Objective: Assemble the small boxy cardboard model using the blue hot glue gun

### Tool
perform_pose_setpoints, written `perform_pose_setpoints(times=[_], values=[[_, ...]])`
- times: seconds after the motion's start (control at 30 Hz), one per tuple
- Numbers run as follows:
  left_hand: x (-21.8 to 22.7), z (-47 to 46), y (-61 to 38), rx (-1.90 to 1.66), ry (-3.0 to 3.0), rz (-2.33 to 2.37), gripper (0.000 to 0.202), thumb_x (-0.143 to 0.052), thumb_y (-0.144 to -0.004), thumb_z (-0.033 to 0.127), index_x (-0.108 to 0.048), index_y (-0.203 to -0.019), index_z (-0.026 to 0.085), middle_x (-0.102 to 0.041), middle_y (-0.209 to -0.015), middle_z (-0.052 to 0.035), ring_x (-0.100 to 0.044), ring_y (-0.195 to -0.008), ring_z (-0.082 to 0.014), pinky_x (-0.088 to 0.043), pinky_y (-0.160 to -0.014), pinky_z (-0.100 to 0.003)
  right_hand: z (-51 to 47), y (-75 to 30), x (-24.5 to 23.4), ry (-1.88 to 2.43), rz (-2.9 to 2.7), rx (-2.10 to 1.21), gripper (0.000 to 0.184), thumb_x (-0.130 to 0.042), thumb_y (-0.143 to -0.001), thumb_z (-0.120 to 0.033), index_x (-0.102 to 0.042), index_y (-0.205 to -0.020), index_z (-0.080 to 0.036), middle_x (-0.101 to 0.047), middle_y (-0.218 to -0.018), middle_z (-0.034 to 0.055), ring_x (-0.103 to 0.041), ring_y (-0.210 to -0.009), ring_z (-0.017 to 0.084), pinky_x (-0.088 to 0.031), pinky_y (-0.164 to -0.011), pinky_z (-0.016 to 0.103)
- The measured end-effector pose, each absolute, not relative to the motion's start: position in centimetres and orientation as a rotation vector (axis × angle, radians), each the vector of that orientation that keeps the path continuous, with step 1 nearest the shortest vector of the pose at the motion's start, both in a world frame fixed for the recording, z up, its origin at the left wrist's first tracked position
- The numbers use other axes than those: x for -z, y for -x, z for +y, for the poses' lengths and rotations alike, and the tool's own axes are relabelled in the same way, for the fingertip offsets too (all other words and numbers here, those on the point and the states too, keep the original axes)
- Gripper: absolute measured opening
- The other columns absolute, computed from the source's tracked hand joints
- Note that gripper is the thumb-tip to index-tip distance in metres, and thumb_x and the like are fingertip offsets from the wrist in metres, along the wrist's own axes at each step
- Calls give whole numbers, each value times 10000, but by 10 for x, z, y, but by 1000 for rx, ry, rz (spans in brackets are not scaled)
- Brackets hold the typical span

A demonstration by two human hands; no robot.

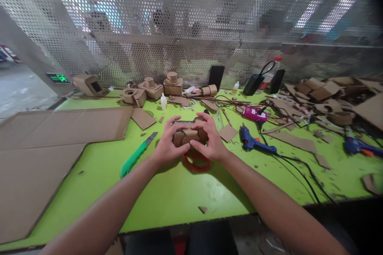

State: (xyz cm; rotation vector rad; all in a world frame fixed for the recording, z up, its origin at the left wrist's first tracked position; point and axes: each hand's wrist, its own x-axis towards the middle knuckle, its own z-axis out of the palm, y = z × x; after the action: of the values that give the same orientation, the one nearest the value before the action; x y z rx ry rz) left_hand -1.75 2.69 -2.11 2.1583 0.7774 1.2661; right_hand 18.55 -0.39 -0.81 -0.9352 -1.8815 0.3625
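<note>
Both my hands hold a small brown cardboard model [190, 136] just above the green table [167, 195]. My left hand [168, 143] wraps its left side, fingers curled over the top and thumb pressed on the front. My right hand [209, 139] grips the right side the same way. Under my hands lie red-handled scissors [197, 162]. A green utility knife [136, 155] lies to the left of my left hand, blade pointing away from me.
Large cardboard sheets [60, 127] cover the table's left. Finished cardboard models [149, 87] and glue bottles stand at the back. To the right lie a blue glue gun [254, 142], a pink power strip [254, 114], tangled cables and cardboard scraps [323, 91]. A perforated metal screen backs the table.
</note>
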Motion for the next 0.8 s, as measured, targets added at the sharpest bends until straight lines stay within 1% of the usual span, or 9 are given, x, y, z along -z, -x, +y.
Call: perform_pose_setpoints(times=[0.07,0.17,0.33,0.4,0.47,0.53,0.6,0.7,0.8], values=[[21,28,19,-1246,-2164,769,452,-775,-764,241,-610,-1185,232,-508,-1363,-118,-380,-1445,-335,-354,-1186,-552,-3,-186,8,943,-1888,-368,357,-728,-797,-255,-572,-1118,-278,-433,-1401,129,-402,-1431,341,-402,-1143,575],[21,31,21,-1215,-2150,777,461,-785,-768,282,-614,-1192,230,-506,-1374,-127,-385,-1447,-348,-347,-1186,-565,-2,-185,8,950,-1881,-387,350,-742,-798,-267,-587,-1112,-276,-475,-1373,130,-449,-1393,335,-414,-1132,572],[20,37,28,-1097,-2094,762,572,-809,-756,404,-598,-1255,220,-488,-1427,-148,-398,-1441,-367,-339,-1189,-556,-1,-184,7,1026,-1849,-457,339,-751,-815,-317,-610,-1120,-269,-496,-1348,128,-479,-1366,315,-406,-1144,546],[19,38,31,-1056,-2041,758,582,-761,-796,463,-581,-1294,223,-493,-1447,-141,-447,-1400,-363,-354,-1178,-550,1,-184,7,1056,-1820,-485,341,-743,-821,-344,-613,-1124,-259,-494,-1358,130,-485,-1358,311,-390,-1156,540],[17,36,31,-1032,-1959,779,539,-660,-869,487,-563,-1330,224,-528,-1437,-128,-509,-1337,-344,-386,-1153,-538,3,-185,7,1079,-1787,-513,349,-736,-819,-369,-618,-1124,-246,-497,-1360,134,-491,-1348,312,-383,-1158,530],[16,35,29,-1025,-1882,823,489,-553,-928,469,-559,-1343,212,-576,-1399,-119,-549,-1286,-321,-411,-1133,-518,5,-186,8,1100,-1758,-546,357,-734,-812,-384,-624,-1120,-241,-511,-1346,128,-503,-1329,309,-389,-1151,515],[16,33,26,-1029,-1831,880,462,-483,-955,448,-578,-1329,194,-613,-1361,-114,-571,-1251,-306,-422,-1122,-503,7,-186,9,1119,-1745,-579,349,-730,-811,-391,-625,-1111,-247,-538,-1307,112,-531,-1284,296,-405,-1134,498],[15,32,21,-1027,-1771,955,459,-456,-966,440,-601,-1317,183,-642,-1331,-106,-586,-1224,-298,-436,-1107,-495,9,-185,10,1147,-1741,-603,333,-720,-818,-390,-613,-1105,-259,-578,-1232,87,-571,-1199,276,-437,-1093,480],[14,32,20,-1021,-1728,974,471,-459,-972,453,-603,-1331,184,-648,-1329,-105,-588,-1224,-296,-435,-1108,-490,9,-183,10,1181,-1733,-605,324,-708,-822,-382,-608,-1106,-262,-594,-1204,75,-584,-1156,270,-453,-1063,469]])
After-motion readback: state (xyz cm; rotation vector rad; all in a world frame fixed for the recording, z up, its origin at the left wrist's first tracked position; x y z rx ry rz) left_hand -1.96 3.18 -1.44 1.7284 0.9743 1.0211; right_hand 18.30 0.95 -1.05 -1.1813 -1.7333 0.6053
